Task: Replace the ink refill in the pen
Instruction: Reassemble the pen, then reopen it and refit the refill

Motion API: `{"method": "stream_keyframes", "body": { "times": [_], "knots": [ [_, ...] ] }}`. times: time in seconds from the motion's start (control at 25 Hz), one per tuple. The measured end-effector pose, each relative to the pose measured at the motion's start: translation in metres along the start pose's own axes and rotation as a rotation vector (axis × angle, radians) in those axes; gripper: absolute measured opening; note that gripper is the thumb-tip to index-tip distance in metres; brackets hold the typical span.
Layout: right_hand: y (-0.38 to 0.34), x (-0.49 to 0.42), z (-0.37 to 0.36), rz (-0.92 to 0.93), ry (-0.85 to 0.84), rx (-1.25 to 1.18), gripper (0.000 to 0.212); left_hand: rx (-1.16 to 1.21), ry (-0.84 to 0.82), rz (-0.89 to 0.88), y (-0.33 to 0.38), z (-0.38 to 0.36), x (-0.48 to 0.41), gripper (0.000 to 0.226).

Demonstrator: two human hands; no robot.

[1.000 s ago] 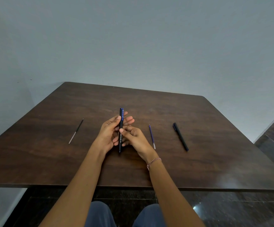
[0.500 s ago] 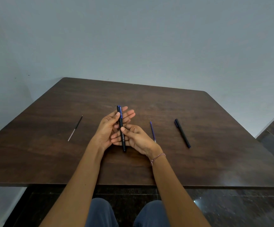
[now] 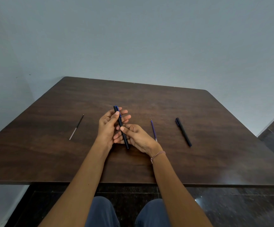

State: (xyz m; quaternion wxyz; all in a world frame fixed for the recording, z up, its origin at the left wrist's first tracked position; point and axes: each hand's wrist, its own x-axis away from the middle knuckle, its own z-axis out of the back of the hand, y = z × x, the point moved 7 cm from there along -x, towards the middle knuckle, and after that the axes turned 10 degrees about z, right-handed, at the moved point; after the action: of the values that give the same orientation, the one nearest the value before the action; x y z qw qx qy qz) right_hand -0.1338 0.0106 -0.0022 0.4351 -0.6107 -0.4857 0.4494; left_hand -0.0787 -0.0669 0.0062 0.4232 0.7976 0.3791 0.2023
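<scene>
A black pen with a blue clip (image 3: 120, 122) is held above the middle of the brown table (image 3: 51, 153), its clip end pointing away from me. My left hand (image 3: 107, 128) pinches its upper part between thumb and fingers. My right hand (image 3: 137, 136) holds its lower part, thumb on top. A thin blue refill (image 3: 153, 130) lies on the table just right of my right hand. A thin black refill with a pale end (image 3: 76, 127) lies to the left.
A second black pen (image 3: 183, 132) lies on the table further right. The wall stands just behind the table's far edge. My knees show under the near edge, above a dark glossy floor (image 3: 231, 207).
The pen has tilted a little, its lower end swinging to the right, and both hands have shifted slightly with it. The things lying on the table have not moved.
</scene>
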Motion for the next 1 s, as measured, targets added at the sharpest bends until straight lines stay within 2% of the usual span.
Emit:
{"method": "stream_keyframes", "body": {
  "times": [1.0],
  "knots": [
    [0.002, 0.0, -0.004, -0.018, -0.049, 0.115, 0.019, 0.074, 0.173, -0.15, 0.014, 0.021, 0.002, 0.021]
  ]
}}
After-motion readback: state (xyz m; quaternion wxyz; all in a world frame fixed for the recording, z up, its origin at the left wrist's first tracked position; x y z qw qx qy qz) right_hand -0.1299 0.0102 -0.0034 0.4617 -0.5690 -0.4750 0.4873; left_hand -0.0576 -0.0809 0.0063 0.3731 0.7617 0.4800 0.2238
